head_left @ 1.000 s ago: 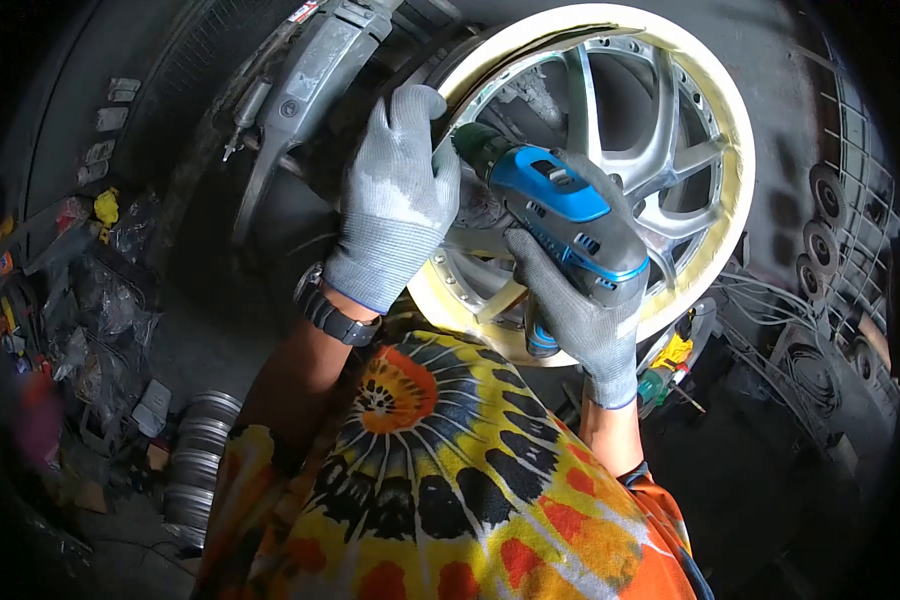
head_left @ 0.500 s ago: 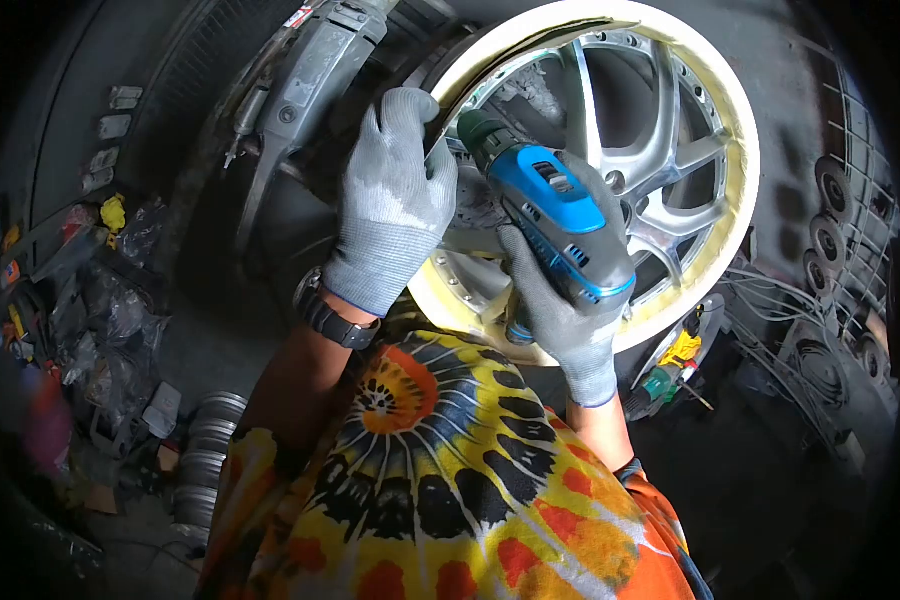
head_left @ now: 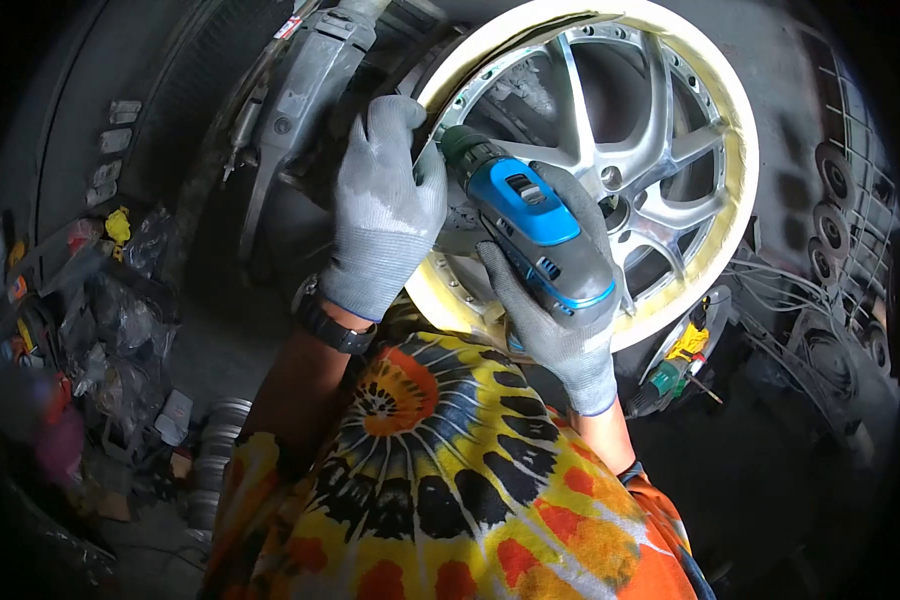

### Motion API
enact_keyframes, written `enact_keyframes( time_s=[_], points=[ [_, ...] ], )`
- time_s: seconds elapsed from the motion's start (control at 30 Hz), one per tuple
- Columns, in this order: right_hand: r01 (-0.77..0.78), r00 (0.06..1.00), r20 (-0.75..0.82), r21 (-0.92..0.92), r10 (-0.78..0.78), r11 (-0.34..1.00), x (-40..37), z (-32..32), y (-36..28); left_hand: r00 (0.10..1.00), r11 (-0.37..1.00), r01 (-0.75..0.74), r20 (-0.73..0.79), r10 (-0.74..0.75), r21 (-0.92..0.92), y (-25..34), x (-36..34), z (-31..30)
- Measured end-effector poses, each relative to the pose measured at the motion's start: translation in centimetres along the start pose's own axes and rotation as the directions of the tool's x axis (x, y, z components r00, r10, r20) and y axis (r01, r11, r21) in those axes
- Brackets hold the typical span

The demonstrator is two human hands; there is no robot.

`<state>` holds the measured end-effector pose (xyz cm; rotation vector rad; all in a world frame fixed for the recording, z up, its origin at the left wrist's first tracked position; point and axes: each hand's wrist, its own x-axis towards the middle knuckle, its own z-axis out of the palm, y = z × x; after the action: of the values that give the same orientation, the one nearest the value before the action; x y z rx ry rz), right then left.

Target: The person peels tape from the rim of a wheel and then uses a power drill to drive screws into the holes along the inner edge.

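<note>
A silver multi-spoke wheel rim (head_left: 660,135) with a pale yellow band (head_left: 738,175) around its lip is tilted in front of me. My left hand (head_left: 385,205), in a grey glove, is closed over the rim's left edge, thumb toward the inner side. My right hand (head_left: 570,345), also gloved, grips a blue and grey cordless drill (head_left: 540,205) by its handle. The drill's chuck points up and left at the inside of the lip, close to my left thumb; its tip is hard to see. A dark curved strip (head_left: 510,52) runs along the lip's upper left inner side.
A grey machine arm (head_left: 305,110) stands to the upper left. A green and yellow power tool (head_left: 670,370) lies right of the wheel. Stacked metal rings (head_left: 215,450), bags and clutter (head_left: 120,320) are at lower left. Cables (head_left: 785,300) and a wire rack with discs (head_left: 835,235) are at right.
The drill and my right hand have shifted slightly left and down, bringing the chuck nearer the lip. My left hand keeps its hold on the rim, and the view has shifted a little.
</note>
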<state>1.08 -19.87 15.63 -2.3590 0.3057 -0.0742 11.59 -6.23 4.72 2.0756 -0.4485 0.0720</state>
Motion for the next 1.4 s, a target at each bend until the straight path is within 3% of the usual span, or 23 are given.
enact_keyframes(
  time_s=[0.07, 0.13, 0.17, 0.27, 0.33, 0.4, 0.47, 0.53, 0.67, 0.8, 0.87, 1.0, 1.07, 1.17, 1.27, 1.4],
  points=[
    [0.031, 1.000, -0.002, 0.020, -0.031, 0.999, 0.2, -0.3, -0.2, 1.000, 1.000, 0.012, 0.002, -0.012, -0.011, -0.2, -0.2, 0.0],
    [-0.144, 0.987, 0.086, 0.157, 0.132, 0.977, 0.3, -0.7, -0.7, 1.000, 1.000, 0.014, 0.020, -0.014, 0.006, -0.1, -0.2, -0.3],
    [-0.142, 0.988, 0.082, 0.156, 0.130, 0.978, 0.4, -0.8, -0.7, 0.999, 1.000, 0.018, 0.032, -0.019, 0.020, 0.0, 0.0, -0.3],
    [-0.084, 0.995, 0.070, 0.100, 0.077, 0.991, 0.5, -0.8, -0.4, 1.000, 1.000, 0.010, 0.026, -0.010, 0.008, 0.0, 0.0, -0.2],
    [0.038, 0.998, 0.053, 0.029, -0.040, 0.999, 0.7, -0.8, 0.1, 0.998, 0.999, 0.048, 0.045, -0.048, 0.000, 0.2, 0.0, -0.3],
    [-0.008, 1.000, 0.019, 0.040, 0.007, 0.999, 0.5, -0.2, -0.2, 0.994, 0.996, 0.089, 0.062, -0.089, -0.005, 0.2, 0.0, -0.3],
    [-0.057, 0.998, -0.009, 0.061, 0.058, 0.997, 0.4, 0.4, -0.4, 0.999, 0.999, 0.041, 0.012, -0.041, 0.002, 0.3, -0.1, -0.2],
    [0.166, 0.985, -0.008, -0.147, -0.170, 0.975, 0.3, 0.5, -0.5, 0.999, 0.999, 0.040, 0.013, -0.040, 0.026, 0.4, 0.0, -0.3],
    [0.096, 0.994, -0.050, 0.000, -0.096, 0.995, 0.1, 0.6, 0.5, 0.999, 0.997, 0.030, 0.008, -0.031, 0.069, 0.6, 0.0, 0.0],
    [0.103, 0.992, -0.066, -0.038, -0.105, 0.994, 0.0, 1.0, 1.0, 0.998, 0.997, 0.049, 0.026, -0.050, 0.068, 0.6, -0.1, 0.0],
    [0.160, 0.986, -0.024, -0.168, -0.166, 0.973, -0.1, 1.0, 0.5, 0.999, 0.997, 0.044, 0.008, -0.045, 0.066, 0.7, -0.2, 0.0],
    [0.165, 0.983, -0.061, -0.139, -0.175, 0.976, 0.0, 1.3, 0.8, 0.999, 0.995, 0.048, -0.014, -0.047, 0.087, 0.6, -0.2, 0.3],
    [0.130, 0.984, -0.121, 0.007, -0.128, 0.992, 0.3, 1.4, 1.1, 0.998, 0.993, 0.061, -0.003, -0.061, 0.106, 0.4, -0.2, 0.1],
    [0.140, 0.981, -0.128, -0.049, -0.145, 0.989, 0.2, 1.6, 0.6, 0.996, 0.996, 0.084, 0.009, -0.084, 0.009, 0.9, -0.1, -0.6],
    [0.136, 0.985, -0.084, -0.136, -0.149, 0.981, -0.1, 1.3, 0.3, 0.992, 0.993, 0.111, 0.065, -0.112, 0.029, 1.8, 0.2, -1.6],
    [0.172, 0.971, -0.151, -0.086, -0.184, 0.981, 0.3, 1.7, 0.8, 0.995, 0.996, 0.043, 0.089, -0.051, 0.082, 1.2, 0.1, -1.2]
  ],
)
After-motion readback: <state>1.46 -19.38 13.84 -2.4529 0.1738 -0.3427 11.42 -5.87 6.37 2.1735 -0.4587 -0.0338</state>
